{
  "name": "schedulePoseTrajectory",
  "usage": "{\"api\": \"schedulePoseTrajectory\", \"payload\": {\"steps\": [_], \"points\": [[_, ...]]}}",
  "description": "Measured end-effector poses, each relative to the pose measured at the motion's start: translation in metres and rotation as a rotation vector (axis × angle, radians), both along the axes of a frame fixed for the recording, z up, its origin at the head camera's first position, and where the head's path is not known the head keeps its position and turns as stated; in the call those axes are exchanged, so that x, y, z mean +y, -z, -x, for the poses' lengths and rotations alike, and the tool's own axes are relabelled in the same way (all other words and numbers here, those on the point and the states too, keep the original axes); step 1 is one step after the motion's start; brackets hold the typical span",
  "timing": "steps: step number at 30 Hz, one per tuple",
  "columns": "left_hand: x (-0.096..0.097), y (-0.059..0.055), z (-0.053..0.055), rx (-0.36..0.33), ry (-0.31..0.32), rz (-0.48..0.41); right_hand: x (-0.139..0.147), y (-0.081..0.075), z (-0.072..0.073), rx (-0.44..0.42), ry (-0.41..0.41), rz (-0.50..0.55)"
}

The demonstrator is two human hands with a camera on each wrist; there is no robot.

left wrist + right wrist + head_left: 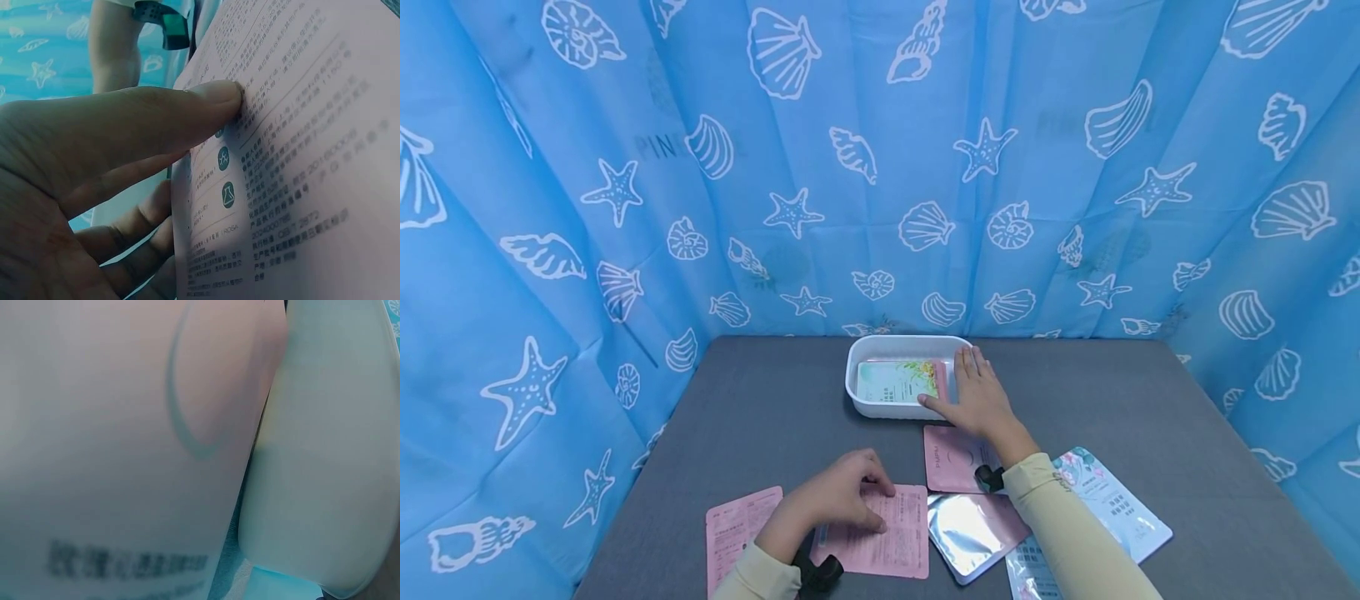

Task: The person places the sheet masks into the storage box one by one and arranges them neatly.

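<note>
My left hand [842,496] pinches a pink face-mask packet [906,542] at its far edge. In the left wrist view the thumb lies on its printed face, while the other fingertips are hidden behind the sheet. My right hand [977,400] rests at the right end of a white tray [872,408], fingers straight along the rim and thumb spread over the near side. Inside the tray lies a green-and-white packet [891,382] with a pink edge beside it. Below the right wrist sits another pink packet [951,458], its curved line close up in the right wrist view.
A further pink packet [737,525] lies at the left front. Right of centre are a silver-and-pink packet [966,533] and pale blue floral packets [1120,508], partly under the right forearm. A blue shell-print curtain [880,167] closes off the grey table's [775,392] back.
</note>
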State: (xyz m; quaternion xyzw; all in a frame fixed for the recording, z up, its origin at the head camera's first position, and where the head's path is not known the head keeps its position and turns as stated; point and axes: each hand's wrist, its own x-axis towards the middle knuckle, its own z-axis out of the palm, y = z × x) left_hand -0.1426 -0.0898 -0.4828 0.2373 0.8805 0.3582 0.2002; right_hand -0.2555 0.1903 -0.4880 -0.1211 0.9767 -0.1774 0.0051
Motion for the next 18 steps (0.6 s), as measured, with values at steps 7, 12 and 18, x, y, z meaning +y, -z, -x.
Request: {"api": "schedulePoseTrajectory", "payload": {"steps": [7, 12, 18], "points": [[-0.0017, 0.001, 0.0014, -0.016, -0.008, -0.01, -0.0001, 0.0005, -0.0005, 0.014, -0.002, 0.002], [-0.0043, 0.0002, 0.0035, -0.03, 0.004, -0.045, -0.0005, 0.0001, -0.0012, 0.018, -0.002, 0.004], [-0.0078, -0.0018, 0.0043, -0.065, 0.004, -0.084, -0.0006, -0.0001, -0.0014, 0.016, -0.002, 0.006]]}}
